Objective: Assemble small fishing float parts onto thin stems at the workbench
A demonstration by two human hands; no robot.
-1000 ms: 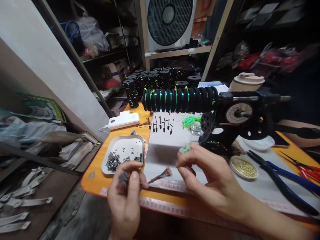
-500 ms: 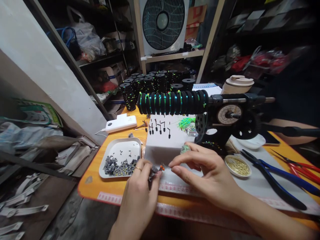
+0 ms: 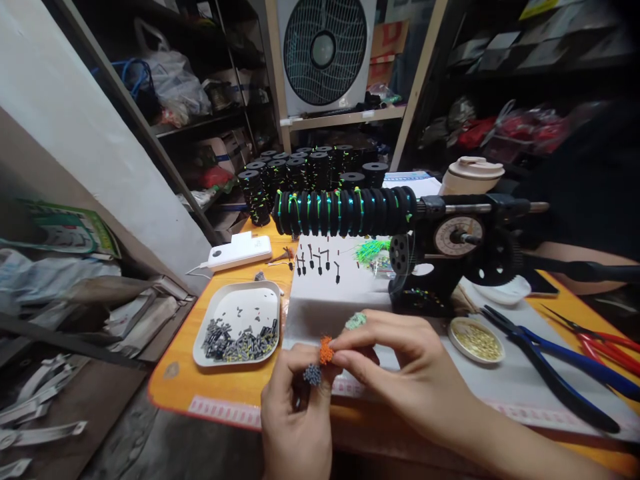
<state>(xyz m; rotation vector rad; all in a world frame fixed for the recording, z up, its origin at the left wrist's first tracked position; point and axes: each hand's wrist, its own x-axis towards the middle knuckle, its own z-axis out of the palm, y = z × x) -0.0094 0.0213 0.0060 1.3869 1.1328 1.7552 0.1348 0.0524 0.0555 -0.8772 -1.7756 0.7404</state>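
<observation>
Pinching a bright-orange, bead-tipped cluster (image 3: 327, 350) above the near edge of an orange-yellow, wood-grained table (image 3: 170, 403), we bring both hands together, the cluster touching each. Our left hand (image 3: 299, 407) is curled narrow around a grey-blue, round-headed, bead-tipped bunch (image 3: 312, 375), which sits just beside the orange at its seven o'clock. Our right hand (image 3: 400, 360) has thumb and index fingertips closed at the orange cluster's three o'clock edge, while a pale-green, knobbly clump (image 3: 356, 321) shows against the index finger; what grips the clump is hidden. Reading the clock from our hands, a white, rounded-square tray (image 3: 245, 300) of small dark tubular pieces lies between nine and ten. At twelve, beyond a white flat sheet (image 3: 350, 287) bearing tiny black parts (image 3: 327, 265), stretches a black, ribbed, horizontal roller (image 3: 345, 212) strung with green and blue strands. Loose bright-green fibres (image 3: 373, 251) lie towards one. Near three stands a small, round, white dish (image 3: 483, 361) of gold-coloured bits, with blue-and-black-handled metal pliers (image 3: 575, 357) just past it. A beige, lidded cup (image 3: 473, 177) stands at one o'clock.
</observation>
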